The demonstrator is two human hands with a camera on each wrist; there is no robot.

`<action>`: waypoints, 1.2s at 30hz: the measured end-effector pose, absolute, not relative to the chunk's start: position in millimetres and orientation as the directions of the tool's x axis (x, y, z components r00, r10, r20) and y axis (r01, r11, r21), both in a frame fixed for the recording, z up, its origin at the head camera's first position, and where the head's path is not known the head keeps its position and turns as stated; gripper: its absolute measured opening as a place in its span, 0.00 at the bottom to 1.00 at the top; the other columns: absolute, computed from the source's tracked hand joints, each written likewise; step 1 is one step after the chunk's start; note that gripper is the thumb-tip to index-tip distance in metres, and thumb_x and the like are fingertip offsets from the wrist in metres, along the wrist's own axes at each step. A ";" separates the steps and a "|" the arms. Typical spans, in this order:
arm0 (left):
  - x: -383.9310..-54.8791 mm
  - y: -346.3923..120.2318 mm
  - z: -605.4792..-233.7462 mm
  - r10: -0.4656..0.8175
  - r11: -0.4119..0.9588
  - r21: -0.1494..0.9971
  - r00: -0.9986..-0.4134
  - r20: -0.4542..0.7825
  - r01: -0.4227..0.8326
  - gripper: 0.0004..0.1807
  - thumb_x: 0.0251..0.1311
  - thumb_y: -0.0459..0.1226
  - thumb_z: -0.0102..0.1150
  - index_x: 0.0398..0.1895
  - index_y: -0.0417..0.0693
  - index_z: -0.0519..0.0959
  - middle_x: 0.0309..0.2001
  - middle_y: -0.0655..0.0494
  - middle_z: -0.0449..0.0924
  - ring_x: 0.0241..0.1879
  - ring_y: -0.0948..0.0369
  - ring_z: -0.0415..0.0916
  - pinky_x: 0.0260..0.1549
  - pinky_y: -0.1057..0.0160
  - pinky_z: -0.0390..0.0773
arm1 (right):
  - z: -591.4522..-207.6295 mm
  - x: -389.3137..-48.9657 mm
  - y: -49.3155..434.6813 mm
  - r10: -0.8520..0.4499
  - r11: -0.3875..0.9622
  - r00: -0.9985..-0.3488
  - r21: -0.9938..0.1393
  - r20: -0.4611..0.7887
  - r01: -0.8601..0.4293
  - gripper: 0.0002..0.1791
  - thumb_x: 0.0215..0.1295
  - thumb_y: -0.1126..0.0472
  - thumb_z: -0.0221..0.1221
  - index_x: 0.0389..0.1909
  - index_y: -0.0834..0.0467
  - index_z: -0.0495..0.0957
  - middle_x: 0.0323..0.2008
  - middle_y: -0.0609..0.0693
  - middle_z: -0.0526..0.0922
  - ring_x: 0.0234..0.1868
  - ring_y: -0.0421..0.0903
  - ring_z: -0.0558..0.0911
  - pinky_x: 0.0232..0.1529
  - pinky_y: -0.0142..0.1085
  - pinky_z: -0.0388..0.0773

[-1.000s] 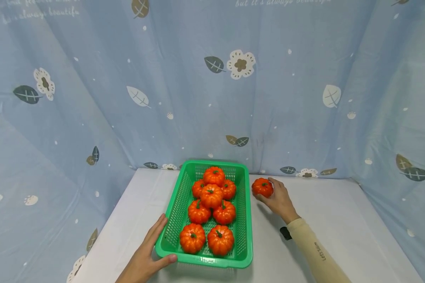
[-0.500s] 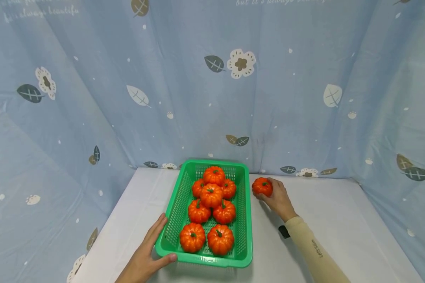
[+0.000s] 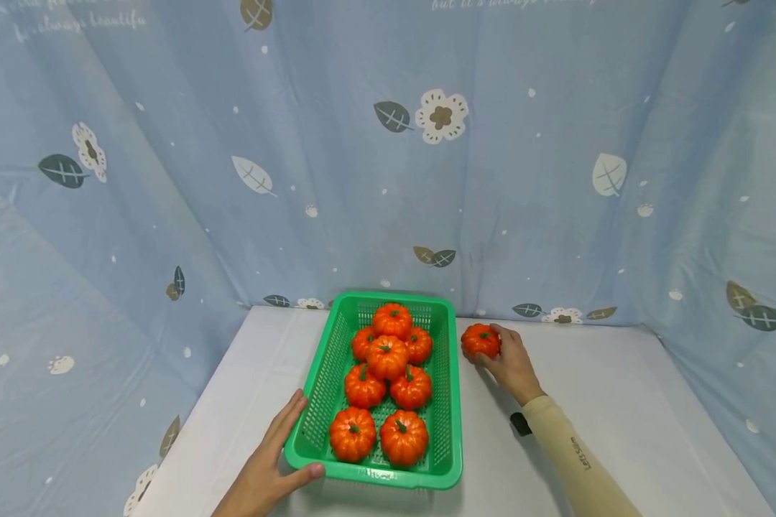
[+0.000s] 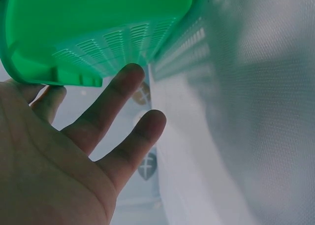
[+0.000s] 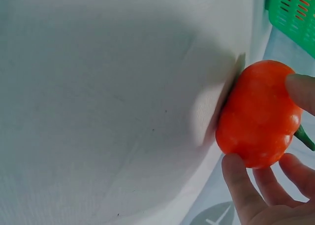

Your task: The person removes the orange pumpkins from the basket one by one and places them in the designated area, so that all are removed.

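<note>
To the right of the green plastic basket [image 3: 454, 431], a small orange pumpkin [image 3: 481, 340] with a green stem sits on the table. My right hand [image 3: 512, 366] holds it, thumb on one side and fingers on the other; the right wrist view shows the same grip on the pumpkin [image 5: 258, 114]. At the basket's near left corner rests my left hand [image 3: 265, 459], fingers straight along the side and thumb at the front rim. In the left wrist view its fingers [image 4: 110, 107] are spread beneath and beside the basket [image 4: 98, 18].
Several more orange pumpkins [image 3: 404, 438] lie inside the basket, some stacked on others towards the far end. A white cloth covers the table [image 3: 621, 402]. Behind it and at the sides hangs a blue curtain [image 3: 336, 158] printed with leaves and flowers.
</note>
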State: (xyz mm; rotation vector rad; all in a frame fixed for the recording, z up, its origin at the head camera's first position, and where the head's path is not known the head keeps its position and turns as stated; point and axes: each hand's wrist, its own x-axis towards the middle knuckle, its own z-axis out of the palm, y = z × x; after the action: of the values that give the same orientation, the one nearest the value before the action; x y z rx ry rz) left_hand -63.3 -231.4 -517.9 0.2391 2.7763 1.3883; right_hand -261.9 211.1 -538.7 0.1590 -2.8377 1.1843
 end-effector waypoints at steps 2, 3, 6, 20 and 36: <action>-63.3 -231.3 -517.5 0.149 0.591 0.797 -0.988 0.043 0.123 0.55 0.57 0.52 0.73 0.82 0.71 0.47 0.82 0.60 0.40 0.77 0.42 0.42 0.60 0.22 0.57 | -537.5 -261.6 212.5 -0.066 0.691 -0.992 -0.712 0.110 -0.125 0.40 0.65 0.61 0.68 0.73 0.68 0.60 0.68 0.72 0.62 0.66 0.69 0.67 0.67 0.62 0.65; -63.2 -231.2 -517.4 0.149 0.591 0.797 -0.988 0.044 0.124 0.55 0.57 0.52 0.73 0.82 0.71 0.47 0.82 0.61 0.40 0.77 0.42 0.42 0.60 0.22 0.57 | -536.8 -261.5 213.5 -0.061 0.689 -0.991 -0.714 0.115 -0.125 0.40 0.65 0.61 0.68 0.73 0.68 0.60 0.68 0.72 0.62 0.65 0.68 0.68 0.66 0.62 0.67; -62.7 -231.3 -517.2 0.146 0.588 0.799 -0.988 0.043 0.121 0.55 0.57 0.52 0.74 0.82 0.72 0.47 0.82 0.63 0.39 0.77 0.44 0.41 0.61 0.23 0.57 | -533.8 -260.9 216.2 -0.055 0.681 -0.990 -0.720 0.131 -0.133 0.40 0.66 0.60 0.68 0.73 0.68 0.60 0.68 0.71 0.62 0.63 0.66 0.70 0.63 0.60 0.72; -62.7 -231.2 -518.3 0.145 0.591 0.799 -0.989 0.034 0.114 0.55 0.57 0.52 0.74 0.82 0.72 0.47 0.82 0.64 0.39 0.77 0.44 0.41 0.61 0.23 0.57 | -522.2 -256.4 218.6 -0.043 0.646 -0.966 -0.730 0.253 -0.220 0.39 0.64 0.61 0.70 0.72 0.66 0.64 0.64 0.67 0.67 0.59 0.63 0.74 0.55 0.53 0.80; -62.5 -230.3 -517.1 0.137 0.600 0.795 -0.991 0.010 0.091 0.55 0.57 0.53 0.73 0.82 0.74 0.47 0.82 0.65 0.39 0.77 0.41 0.41 0.60 0.22 0.56 | -492.8 -245.0 199.2 -0.074 0.594 -0.901 -0.707 0.427 -0.384 0.40 0.60 0.60 0.74 0.71 0.63 0.67 0.63 0.62 0.69 0.56 0.56 0.76 0.49 0.50 0.83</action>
State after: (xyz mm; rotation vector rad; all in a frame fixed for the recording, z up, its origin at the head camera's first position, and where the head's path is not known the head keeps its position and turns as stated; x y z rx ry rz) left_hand -62.5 -230.3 -517.1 0.1969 2.7627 1.3684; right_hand -245.0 199.2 -492.8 0.3705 -2.4713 1.2183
